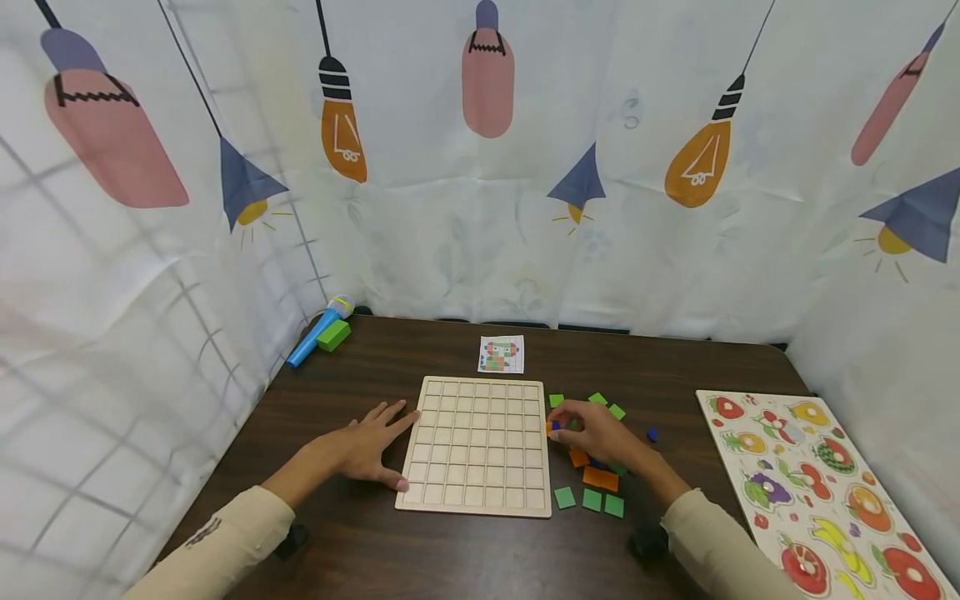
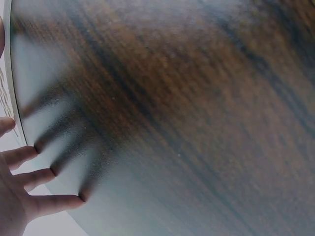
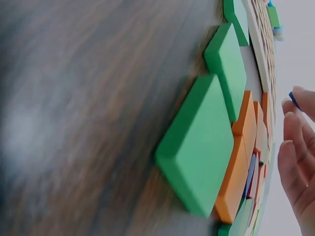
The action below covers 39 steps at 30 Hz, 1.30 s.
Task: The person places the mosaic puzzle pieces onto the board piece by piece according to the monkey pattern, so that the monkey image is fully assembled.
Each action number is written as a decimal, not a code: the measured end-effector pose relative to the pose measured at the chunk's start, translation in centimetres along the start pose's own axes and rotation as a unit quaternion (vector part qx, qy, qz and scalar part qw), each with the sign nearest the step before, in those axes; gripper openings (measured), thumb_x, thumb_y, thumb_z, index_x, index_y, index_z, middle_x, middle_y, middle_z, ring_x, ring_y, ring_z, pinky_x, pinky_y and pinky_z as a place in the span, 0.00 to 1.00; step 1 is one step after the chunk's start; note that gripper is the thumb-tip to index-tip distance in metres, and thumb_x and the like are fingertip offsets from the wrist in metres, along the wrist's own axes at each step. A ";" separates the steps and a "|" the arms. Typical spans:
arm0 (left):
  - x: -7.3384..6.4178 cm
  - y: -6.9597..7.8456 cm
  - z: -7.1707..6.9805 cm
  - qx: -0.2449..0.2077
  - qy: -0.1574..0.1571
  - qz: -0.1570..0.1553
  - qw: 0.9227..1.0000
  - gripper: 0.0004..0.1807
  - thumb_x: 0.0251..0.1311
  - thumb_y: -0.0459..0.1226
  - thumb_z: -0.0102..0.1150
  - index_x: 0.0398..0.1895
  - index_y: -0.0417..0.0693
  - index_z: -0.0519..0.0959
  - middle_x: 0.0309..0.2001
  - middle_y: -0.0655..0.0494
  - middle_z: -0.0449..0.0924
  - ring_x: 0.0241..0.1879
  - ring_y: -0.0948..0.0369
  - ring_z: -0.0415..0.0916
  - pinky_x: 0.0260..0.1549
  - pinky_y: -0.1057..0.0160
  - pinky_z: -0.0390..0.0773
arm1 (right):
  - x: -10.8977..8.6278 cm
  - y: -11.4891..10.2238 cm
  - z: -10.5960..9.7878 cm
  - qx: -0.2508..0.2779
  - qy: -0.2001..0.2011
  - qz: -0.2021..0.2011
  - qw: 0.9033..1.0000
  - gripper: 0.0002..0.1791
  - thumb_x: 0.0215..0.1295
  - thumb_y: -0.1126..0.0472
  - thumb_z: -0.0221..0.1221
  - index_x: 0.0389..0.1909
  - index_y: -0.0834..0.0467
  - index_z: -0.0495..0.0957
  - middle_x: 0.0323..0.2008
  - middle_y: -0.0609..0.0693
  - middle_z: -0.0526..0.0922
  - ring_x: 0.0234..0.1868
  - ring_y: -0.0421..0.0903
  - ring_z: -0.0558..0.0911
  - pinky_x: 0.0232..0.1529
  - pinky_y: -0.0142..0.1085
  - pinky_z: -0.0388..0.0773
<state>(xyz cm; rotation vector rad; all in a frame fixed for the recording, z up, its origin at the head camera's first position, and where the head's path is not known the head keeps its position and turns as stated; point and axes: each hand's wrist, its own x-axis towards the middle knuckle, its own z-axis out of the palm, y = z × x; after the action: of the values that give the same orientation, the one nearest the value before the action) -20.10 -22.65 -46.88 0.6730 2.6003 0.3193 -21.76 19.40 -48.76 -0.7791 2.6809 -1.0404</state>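
A pale wooden grid board lies flat on the dark table. At its left edge rests my left hand, fingers spread and thumb on the lower corner; the left wrist view shows the fingers spread on the table beside the rim. Near the board's right edge, my right hand pinches a small blue piece between thumb and fingertip. Under and around that hand lie loose tiles: an orange tile, several green tiles and light green tiles. Some tiles are hidden by the hand.
A small pattern card lies behind the board. A blue toy microphone and a green block are at the back left. A fruit puzzle board covers the right side. One blue piece lies right of the tiles.
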 end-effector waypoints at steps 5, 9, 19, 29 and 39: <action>0.0 0.1 0.0 -0.001 0.001 -0.001 1.000 0.63 0.47 0.68 0.68 0.81 0.54 0.49 0.80 0.38 0.43 0.76 0.31 0.43 0.57 0.19 0.56 | 0.6 -0.2 0.4 0.003 0.000 0.005 1.000 0.15 0.71 0.58 0.61 0.56 0.56 0.81 0.38 0.46 0.83 0.26 0.38 0.74 0.25 0.30 0.73; 0.2 -0.1 0.1 0.002 -0.001 -0.004 1.000 0.64 0.47 0.69 0.68 0.81 0.54 0.49 0.80 0.39 0.43 0.77 0.32 0.43 0.57 0.19 0.56 | 1.2 -0.3 0.8 0.016 -0.003 0.008 1.000 0.14 0.71 0.59 0.61 0.55 0.57 0.82 0.33 0.45 0.81 0.23 0.37 0.73 0.24 0.31 0.73; 0.1 -0.1 0.1 -0.004 -0.006 0.000 1.000 0.64 0.48 0.69 0.68 0.82 0.54 0.48 0.80 0.38 0.42 0.77 0.31 0.42 0.57 0.19 0.55 | 3.4 -0.5 1.9 0.039 0.009 0.017 0.999 0.11 0.69 0.62 0.63 0.49 0.59 0.83 0.26 0.45 0.80 0.20 0.38 0.75 0.22 0.31 0.74; 0.0 0.2 0.0 -0.007 -0.006 -0.003 1.000 0.63 0.48 0.68 0.68 0.82 0.54 0.48 0.80 0.38 0.42 0.77 0.31 0.42 0.58 0.19 0.55 | 4.7 -1.4 2.4 -0.024 -0.003 0.055 0.998 0.11 0.68 0.57 0.65 0.48 0.53 0.86 0.29 0.42 0.80 0.25 0.39 0.74 0.26 0.30 0.71; 0.1 0.0 0.1 -0.006 -0.009 -0.006 1.000 0.63 0.47 0.69 0.68 0.82 0.55 0.48 0.80 0.38 0.42 0.77 0.31 0.41 0.58 0.19 0.55 | 4.6 -1.5 2.1 -0.063 -0.006 0.053 0.997 0.14 0.65 0.53 0.68 0.49 0.50 0.87 0.31 0.40 0.81 0.29 0.38 0.74 0.30 0.31 0.72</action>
<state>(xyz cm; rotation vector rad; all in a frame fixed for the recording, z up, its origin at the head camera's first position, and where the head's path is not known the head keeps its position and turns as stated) -20.12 -22.58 -47.03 0.6533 2.5822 0.3246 -24.40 14.87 -49.16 -0.6527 2.7665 -0.8465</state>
